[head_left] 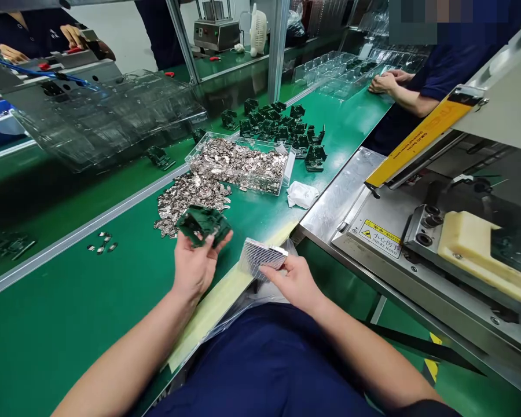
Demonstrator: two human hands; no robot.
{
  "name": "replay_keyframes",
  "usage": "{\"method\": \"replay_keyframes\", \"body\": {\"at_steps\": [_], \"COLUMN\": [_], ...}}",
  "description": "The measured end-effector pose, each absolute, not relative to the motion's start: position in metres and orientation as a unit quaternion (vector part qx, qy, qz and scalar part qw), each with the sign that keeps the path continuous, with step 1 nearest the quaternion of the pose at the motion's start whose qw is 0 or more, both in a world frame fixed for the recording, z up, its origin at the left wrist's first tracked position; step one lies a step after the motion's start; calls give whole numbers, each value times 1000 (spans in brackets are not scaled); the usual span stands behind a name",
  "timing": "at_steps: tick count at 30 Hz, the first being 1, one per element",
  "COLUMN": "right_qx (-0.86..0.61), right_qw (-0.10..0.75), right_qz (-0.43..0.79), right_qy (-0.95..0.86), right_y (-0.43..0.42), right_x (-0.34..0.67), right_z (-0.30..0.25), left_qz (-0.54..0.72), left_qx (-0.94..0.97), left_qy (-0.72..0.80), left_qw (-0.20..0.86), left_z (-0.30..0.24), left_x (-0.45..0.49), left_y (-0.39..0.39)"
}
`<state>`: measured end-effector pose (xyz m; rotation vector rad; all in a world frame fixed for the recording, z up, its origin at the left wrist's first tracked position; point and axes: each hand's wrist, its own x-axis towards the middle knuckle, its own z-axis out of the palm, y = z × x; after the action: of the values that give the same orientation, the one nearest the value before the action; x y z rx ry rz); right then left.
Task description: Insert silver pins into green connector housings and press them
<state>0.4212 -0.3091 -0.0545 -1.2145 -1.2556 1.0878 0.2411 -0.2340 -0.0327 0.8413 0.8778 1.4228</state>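
Note:
My left hand [196, 263] is closed around a small green circuit board [202, 223], held just above the green table near a loose heap of small silver metal parts [191, 200]. My right hand [293, 279] grips a neat silver stack of metal pieces [263, 256] at the table's near edge, above a clear plastic bag [247, 304]. The two hands are about a hand's width apart.
A clear tray of silver parts [243, 164], a white crumpled cloth [301, 194] and several dark green boards [282, 127] lie beyond. Clear blister trays [108, 119] sit at left. A metal press machine [434, 231] stands at right. Another person's hands [388, 81] rest farther along.

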Motion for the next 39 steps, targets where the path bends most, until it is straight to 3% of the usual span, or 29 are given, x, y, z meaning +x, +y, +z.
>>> {"method": "replay_keyframes", "body": {"at_steps": [4,7,12,18,20,23,27,39], "right_qx": [-461,-403,-383,-548,-600,-584,-526,-495], "right_qw": [445,402,419,518,546,500,456,434], "right_qz": [191,133,153,165,265,452,540,460], "right_qy": [-744,-811,-809,-636,-521,-452,-472,-596], "right_y": [-281,-265,-262,-304,-323,-342,-342,-332], "right_x": [438,449,453,443,441,436,426,426], "right_z": [-54,-62,-77,-101,-108,-111,-105,-125], "left_qz": [629,602,532,497,495,483,452,433], "left_qx": [346,352,379,403,416,463,516,554], "left_qy": [390,393,367,344,336,326,316,291], "left_qw": [576,599,663,688,685,668,655,649], "left_z": [-24,-30,-40,-55,-62,-68,-67,-71], "left_x": [229,232,260,300,305,303,297,289], "left_y": [-220,-223,-232,-228,-226,-222,-219,-215]}}
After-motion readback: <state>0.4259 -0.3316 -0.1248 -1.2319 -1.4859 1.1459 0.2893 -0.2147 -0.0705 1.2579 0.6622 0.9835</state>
